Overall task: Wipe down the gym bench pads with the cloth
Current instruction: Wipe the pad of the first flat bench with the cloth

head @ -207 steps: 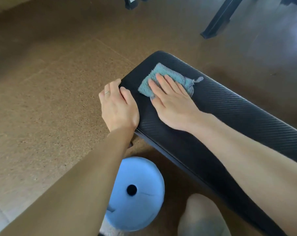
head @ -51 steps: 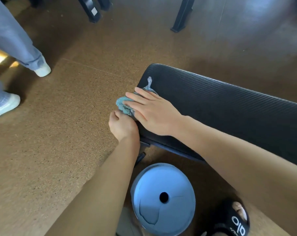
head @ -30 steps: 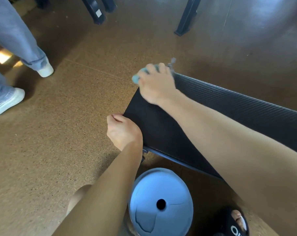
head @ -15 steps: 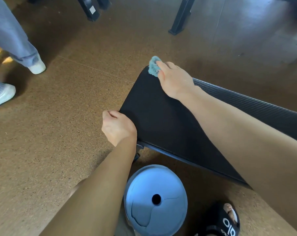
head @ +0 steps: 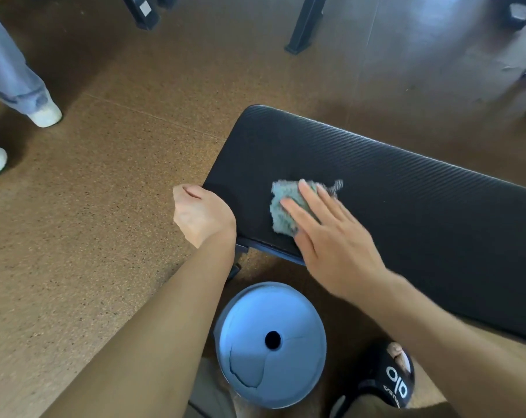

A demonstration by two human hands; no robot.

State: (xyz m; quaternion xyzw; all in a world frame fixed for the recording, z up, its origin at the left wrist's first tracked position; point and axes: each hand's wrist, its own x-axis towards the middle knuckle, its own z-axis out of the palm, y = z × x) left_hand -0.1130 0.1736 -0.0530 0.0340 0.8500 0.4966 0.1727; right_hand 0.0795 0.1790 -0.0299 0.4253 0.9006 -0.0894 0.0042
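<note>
At the far left, a bystander's jeans leg (head: pixel 7 67) and white shoes (head: pixel 46 116) are seen on the brown speckled floor (head: pixel 89 236). Further in, black frame legs (head: pixel 141 9) are planted on the floor near the top edge, and another black leg (head: pixel 305 24) is set to their right.

The left hand (head: pixel 203 214) is placed at the near left corner of the pad (head: pixel 406 206), with its fingers curled down round the end edge; the fingertips are hidden, so it cannot be told how firmly the edge is held. Its forearm is stretched in from the lower left.

Below the pad's end, a blue disc (head: pixel 270 345) with a dark centre hole is seen on the floor, between the two forearms.

The black ribbed pad is stretched from the middle to the right edge. The teal cloth (head: pixel 281 211) is laid crumpled on the pad's top, near its left end and close to the near edge. It is pressed flat against the pad by the right hand (head: pixel 331 239), whose fingers are held straight and slightly spread, the fingertips resting on the cloth. The cloth and fingers are blurred. The two hands are kept apart, with bare pad between them.

At the lower right, a black sandal (head: pixel 391 375) with white lettering is seen on the floor under the right forearm.
</note>
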